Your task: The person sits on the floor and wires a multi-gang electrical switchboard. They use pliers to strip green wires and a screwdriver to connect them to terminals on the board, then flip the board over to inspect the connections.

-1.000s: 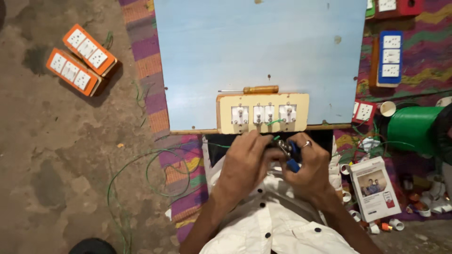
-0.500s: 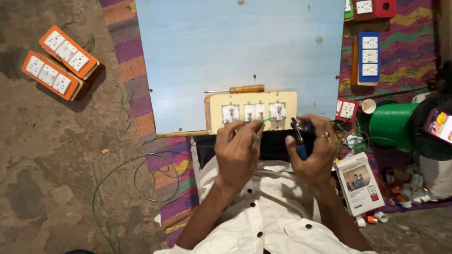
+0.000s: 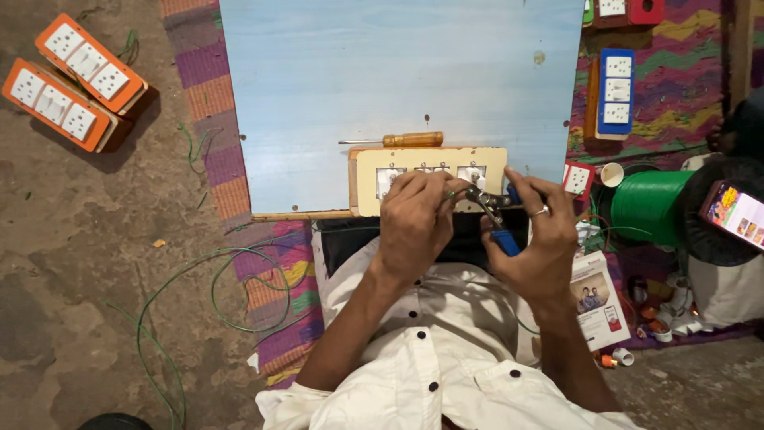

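Head view: no container with visible contents is in frame; a green wire spool (image 3: 646, 209) lies at 3 o'clock from the hands. Both forearms extend forward from the white shirt (image 3: 446, 366) toward the blue board (image 3: 398, 80). The left hand (image 3: 414, 223) is curled, fingertips touching the cream switch plate (image 3: 430, 179) at the board's near edge; what it grips cannot be told. The right hand (image 3: 535, 247) is closed around blue-handled pliers (image 3: 492, 216), jaws pointing to 10 o'clock. A wooden-handled screwdriver (image 3: 394, 140) lies at 12 o'clock, just beyond the plate.
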Available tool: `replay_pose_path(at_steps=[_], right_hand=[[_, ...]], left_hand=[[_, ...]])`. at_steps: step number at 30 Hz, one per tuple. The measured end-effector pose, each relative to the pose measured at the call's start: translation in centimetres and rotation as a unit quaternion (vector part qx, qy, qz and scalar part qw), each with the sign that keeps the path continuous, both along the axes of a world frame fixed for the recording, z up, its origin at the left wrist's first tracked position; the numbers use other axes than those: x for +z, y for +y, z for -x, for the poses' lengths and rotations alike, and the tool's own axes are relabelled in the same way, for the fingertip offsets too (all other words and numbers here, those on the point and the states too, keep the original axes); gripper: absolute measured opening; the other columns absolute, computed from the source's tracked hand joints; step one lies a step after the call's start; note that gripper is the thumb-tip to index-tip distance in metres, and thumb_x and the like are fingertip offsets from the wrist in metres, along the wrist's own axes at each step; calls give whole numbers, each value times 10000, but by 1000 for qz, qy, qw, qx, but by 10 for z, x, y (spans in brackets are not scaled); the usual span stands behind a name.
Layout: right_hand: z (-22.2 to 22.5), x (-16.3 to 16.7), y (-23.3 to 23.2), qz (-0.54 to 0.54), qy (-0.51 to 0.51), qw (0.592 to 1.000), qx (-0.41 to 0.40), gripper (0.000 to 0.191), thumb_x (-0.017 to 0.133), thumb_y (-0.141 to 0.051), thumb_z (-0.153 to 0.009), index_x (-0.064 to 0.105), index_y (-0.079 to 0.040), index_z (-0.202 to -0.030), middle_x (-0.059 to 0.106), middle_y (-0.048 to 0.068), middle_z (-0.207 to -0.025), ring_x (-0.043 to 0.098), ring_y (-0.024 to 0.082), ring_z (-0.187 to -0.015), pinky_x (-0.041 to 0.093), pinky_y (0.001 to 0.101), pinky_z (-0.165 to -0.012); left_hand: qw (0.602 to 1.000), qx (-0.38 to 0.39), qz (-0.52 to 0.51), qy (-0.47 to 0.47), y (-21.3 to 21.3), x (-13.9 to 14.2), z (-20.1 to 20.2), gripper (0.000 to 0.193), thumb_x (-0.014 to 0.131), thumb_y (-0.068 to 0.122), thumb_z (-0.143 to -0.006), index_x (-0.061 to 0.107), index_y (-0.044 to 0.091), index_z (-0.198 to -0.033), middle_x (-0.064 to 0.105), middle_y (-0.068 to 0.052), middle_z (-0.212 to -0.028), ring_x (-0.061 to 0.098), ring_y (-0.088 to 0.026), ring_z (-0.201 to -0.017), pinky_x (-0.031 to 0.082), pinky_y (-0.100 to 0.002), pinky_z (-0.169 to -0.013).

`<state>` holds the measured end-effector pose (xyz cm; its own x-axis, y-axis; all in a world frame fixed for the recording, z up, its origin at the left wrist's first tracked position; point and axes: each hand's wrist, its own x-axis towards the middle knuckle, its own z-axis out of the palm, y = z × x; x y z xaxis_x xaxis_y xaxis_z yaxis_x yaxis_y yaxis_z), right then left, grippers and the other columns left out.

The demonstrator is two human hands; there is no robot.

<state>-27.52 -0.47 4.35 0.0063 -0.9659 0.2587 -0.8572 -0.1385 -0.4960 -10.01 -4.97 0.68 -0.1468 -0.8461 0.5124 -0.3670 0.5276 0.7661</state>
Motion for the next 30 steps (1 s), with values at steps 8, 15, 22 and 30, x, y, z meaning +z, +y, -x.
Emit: replay_pose_path(at_steps=[8, 15, 22, 30], right_hand=[[14, 3, -17, -20, 57, 998, -10, 361, 801, -98, -653, 681, -62, -992, 675, 93, -896, 676, 295, -732, 533, 400, -674], [30, -29, -7, -198, -194, 960, -38, 319, 728, -62, -747, 644, -59, -1055, 599, 20, -822, 551, 115, -741, 472, 283, -688], [40, -52, 5, -189, -668, 720, -14, 423, 698, -35, -812, 542, -23, -1204, 530, 37, -985, 530, 161, -882, 486, 330, -905], [14, -11, -92, 31, -96, 986, 133, 653, 816, -229, -957, 497, -57, -1500, 557, 159, -1476, 576, 316, -1376, 472, 430, -1176]], left_hand=[[999, 21, 37, -23, 3, -10, 5, 298, 830, 193, -869, 691, 7, -1055, 715, -84, -949, 695, -261, -961, 521, -406, -907], [982, 70, 160, -77, -5, -27, 14, 323, 919, 289, -873, 667, 88, -902, 775, 1, -1022, 717, -194, -902, 530, -387, -879], [983, 120, 135, -34, -4, -23, 21, 456, 931, 445, -802, 696, 74, -924, 686, -3, -773, 707, -193, -837, 539, -351, -796], [990, 77, 103, 59, 9, -6, -2, 435, 926, 184, -874, 510, 94, -962, 738, -98, -1146, 673, -276, -1220, 519, -408, -1080]])
